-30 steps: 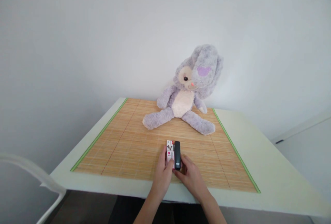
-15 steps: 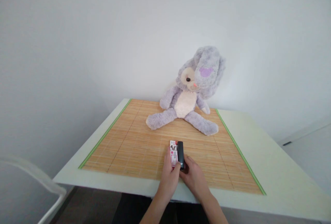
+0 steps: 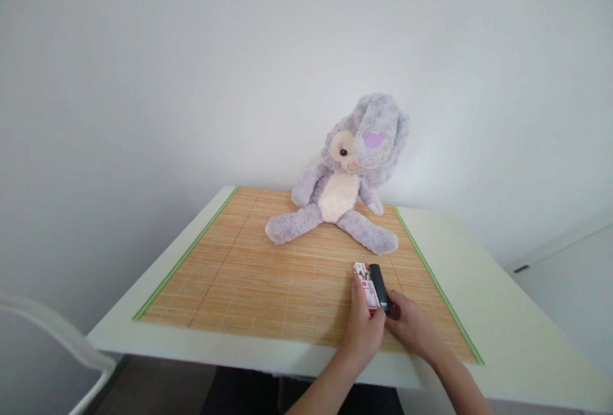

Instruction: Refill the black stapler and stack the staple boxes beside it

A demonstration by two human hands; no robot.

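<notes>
A small white and pink box (image 3: 366,282) lies on the bamboo mat (image 3: 268,274), with a slim black bar-shaped object (image 3: 379,284) pressed along its right side. My left hand (image 3: 364,329) grips the near end of the box from the left. From the right, my right hand (image 3: 412,329) holds the near end of the black object. Both things rest on the mat toward its right front part. Behind them a grey-purple plush rabbit (image 3: 347,179) sits upright against the wall.
The mat covers most of a pale table (image 3: 498,313), whose front edge runs just under my wrists. A white chair back (image 3: 57,338) shows at the lower left. A white cabinet (image 3: 569,287) stands to the right of the table.
Both hands have slid the box and the black object together to the right across the mat, from its front middle toward the right edge.
</notes>
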